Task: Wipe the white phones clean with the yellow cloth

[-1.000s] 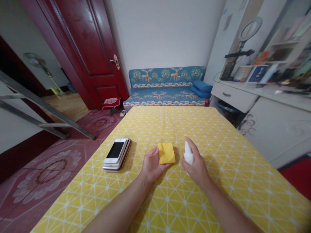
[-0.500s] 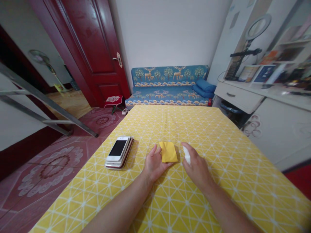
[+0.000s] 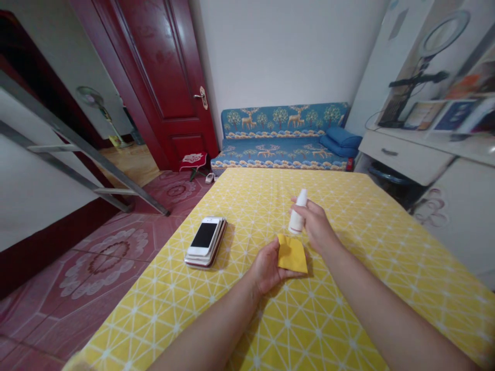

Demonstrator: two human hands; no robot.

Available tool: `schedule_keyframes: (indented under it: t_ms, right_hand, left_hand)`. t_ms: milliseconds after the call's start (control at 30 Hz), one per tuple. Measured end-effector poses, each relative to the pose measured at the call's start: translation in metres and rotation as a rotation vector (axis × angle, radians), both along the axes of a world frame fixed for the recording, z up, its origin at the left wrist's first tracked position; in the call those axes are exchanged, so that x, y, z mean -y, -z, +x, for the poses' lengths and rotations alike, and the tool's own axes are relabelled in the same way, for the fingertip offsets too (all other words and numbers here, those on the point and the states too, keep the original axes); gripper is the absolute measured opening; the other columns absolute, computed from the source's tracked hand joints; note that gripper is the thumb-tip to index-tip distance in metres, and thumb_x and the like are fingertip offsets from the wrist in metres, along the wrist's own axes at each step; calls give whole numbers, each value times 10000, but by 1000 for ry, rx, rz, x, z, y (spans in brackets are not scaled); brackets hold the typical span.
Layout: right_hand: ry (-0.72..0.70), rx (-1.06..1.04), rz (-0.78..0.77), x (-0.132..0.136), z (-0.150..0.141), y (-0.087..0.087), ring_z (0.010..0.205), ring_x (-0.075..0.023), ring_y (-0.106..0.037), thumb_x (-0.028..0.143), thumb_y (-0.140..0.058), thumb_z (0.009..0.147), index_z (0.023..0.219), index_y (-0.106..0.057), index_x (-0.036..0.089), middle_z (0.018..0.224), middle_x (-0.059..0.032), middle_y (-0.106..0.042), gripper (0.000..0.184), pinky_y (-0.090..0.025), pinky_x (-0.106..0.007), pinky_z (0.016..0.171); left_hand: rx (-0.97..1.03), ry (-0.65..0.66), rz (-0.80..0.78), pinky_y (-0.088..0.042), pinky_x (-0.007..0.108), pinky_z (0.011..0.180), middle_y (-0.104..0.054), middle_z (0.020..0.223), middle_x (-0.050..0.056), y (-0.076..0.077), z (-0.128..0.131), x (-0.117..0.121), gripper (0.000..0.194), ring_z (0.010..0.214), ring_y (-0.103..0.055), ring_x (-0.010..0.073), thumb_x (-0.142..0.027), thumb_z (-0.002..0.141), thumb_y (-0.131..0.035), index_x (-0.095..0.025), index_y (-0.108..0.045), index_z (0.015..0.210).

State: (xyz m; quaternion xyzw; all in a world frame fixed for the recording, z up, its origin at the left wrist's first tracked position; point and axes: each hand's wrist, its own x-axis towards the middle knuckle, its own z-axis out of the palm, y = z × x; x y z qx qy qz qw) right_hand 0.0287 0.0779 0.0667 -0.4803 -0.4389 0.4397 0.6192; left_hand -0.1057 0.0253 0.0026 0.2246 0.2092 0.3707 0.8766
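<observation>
A folded yellow cloth point(image 3: 293, 254) lies across the palm and fingers of my left hand point(image 3: 268, 269), whose thumb presses its near left edge. Just beyond the cloth, my right hand point(image 3: 316, 222) grips a small white bottle point(image 3: 298, 212) with a narrow top. The bottle stands nearly upright, tipped slightly to the right, its base close above the tabletop. Left of my hands, a stack of phones rests on the table, with a white phone point(image 3: 204, 236) on top, its screen dark.
A yellow patterned tablecloth point(image 3: 247, 206) covers the table. Beyond it stands a blue sofa point(image 3: 284, 136) with deer prints. On the right is a white cabinet point(image 3: 406, 154) with a ring light point(image 3: 444, 33); on the left, a metal ladder point(image 3: 88, 154) and a red door point(image 3: 166, 77).
My right hand has lifted the white bottle forward and turned it upright, so more of it shows. The cloth in my left hand sits further right and lower; the whole view has shifted.
</observation>
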Motion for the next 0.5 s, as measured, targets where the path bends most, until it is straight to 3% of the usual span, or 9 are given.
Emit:
schedule_keyframes:
  t_ms: [67,267,367,500]
  right_hand:
    - [-43,165,50,-23,-27,0,803,-189,-617,359,-654,669,943,-619,178,884,-32,-667,330,-480,-303,705]
    - [-114,346,76,-77,-100,15,805,-174,-613,215,-661,644,836,-593,193,855,-3,-670,205,-473,-299,752]
    - [-122,441,77,-89,-121,21,764,-173,-590,217,-687,636,760,-570,201,790,15,-648,172,-461,-300,734]
    - [-146,537,75,-89,-132,30,724,-170,-570,187,-732,590,669,-536,207,712,31,-617,211,-450,-309,741]
  left_hand:
    - [17,-6,-10,-516,462,828,-619,1183,167,2,1,0,426,1006,-624,289,-433,898,-493,-107,-588,1154]
    - [-40,-88,13,-530,424,823,-615,1156,132,5,2,0,323,981,-619,255,-314,871,-530,-136,-617,1126]
    - [-86,-113,9,-510,371,863,-638,1125,145,3,3,1,339,1002,-615,253,-323,825,-610,-127,-642,1100]
    - [-94,-82,4,-470,394,926,-680,1047,160,-1,5,3,354,977,-636,265,-404,833,-603,-113,-681,1019]
